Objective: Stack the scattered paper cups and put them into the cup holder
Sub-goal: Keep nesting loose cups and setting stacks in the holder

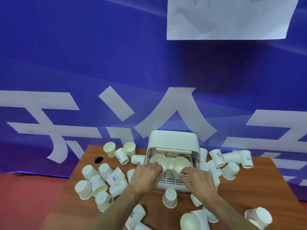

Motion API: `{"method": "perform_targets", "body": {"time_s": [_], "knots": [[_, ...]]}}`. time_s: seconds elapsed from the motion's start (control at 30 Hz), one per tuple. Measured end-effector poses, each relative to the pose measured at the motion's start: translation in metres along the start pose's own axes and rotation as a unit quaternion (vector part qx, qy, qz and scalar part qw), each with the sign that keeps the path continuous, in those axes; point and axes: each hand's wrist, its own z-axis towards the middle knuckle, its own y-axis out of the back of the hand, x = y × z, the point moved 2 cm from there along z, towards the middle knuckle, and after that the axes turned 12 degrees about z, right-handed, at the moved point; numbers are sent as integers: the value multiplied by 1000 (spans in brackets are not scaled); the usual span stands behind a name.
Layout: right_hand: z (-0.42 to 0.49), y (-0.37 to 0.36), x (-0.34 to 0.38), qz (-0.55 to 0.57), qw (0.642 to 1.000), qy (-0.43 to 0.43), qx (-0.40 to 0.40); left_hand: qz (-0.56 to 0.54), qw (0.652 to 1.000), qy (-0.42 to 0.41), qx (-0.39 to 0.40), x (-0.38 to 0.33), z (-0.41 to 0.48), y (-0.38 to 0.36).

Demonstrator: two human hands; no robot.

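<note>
A white cup holder (173, 140) with a slotted front tray stands at the back middle of the wooden table (259, 183). My left hand (146, 176) grips a white paper cup (158, 161) at the holder's opening, mouth toward me. My right hand (197, 177) pinches the rim of a second cup (181, 164) beside it. Several loose paper cups lie scattered around the holder, such as a cluster on the left (98, 183) and others on the right (230, 170).
A blue banner with large white characters (116, 63) hangs right behind the table, with a white paper sheet (229, 19) taped on it. A round cable hole (98, 159) sits near the table's back left corner. More cups lie near the front edge (191, 219).
</note>
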Motion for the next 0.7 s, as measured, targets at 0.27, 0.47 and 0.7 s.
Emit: {"method": "perform_targets", "body": {"time_s": [0.27, 0.47, 0.7], "knots": [[-6, -24, -6, 68, 993, 43, -87, 15, 998, -35, -44, 1, -4, -17], [-8, -35, -13, 76, 987, 77, -118, 32, 995, -45, -77, 5, -5, -35], [0, -42, -12, 65, 986, 95, -123, 19, 992, -39, -116, 20, -8, -53]]}}
